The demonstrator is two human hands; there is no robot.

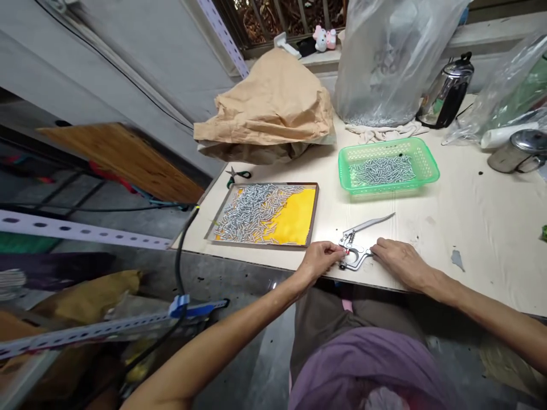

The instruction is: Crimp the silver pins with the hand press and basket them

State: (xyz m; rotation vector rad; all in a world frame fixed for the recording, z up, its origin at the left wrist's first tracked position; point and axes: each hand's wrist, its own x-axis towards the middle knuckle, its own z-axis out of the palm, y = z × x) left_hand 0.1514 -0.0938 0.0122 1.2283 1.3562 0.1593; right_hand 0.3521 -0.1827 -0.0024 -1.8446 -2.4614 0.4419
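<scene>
Near the table's front edge lies a silver hand-press pliers point(358, 257) with a spring and a C-shaped jaw, its upper handle raised. My right hand point(399, 263) is closed around its lower handle. At the jaw, my left hand point(321, 259) pinches at a small red part; what its fingertips hold is too small to make out. To the left, a shallow tray point(315, 213) with a yellow lining carries many small metal pins. Beyond the pliers stands a green plastic basket point(429, 165) with similar metal pins inside.
Scissors point(237, 174) lie behind the tray. A brown paper bag point(269, 102), a large clear plastic bag point(380, 62), a steel kettle point(447, 91) and a metal mug point(517, 151) stand along the back and right. A black cable point(179, 245) hangs at the table's left edge.
</scene>
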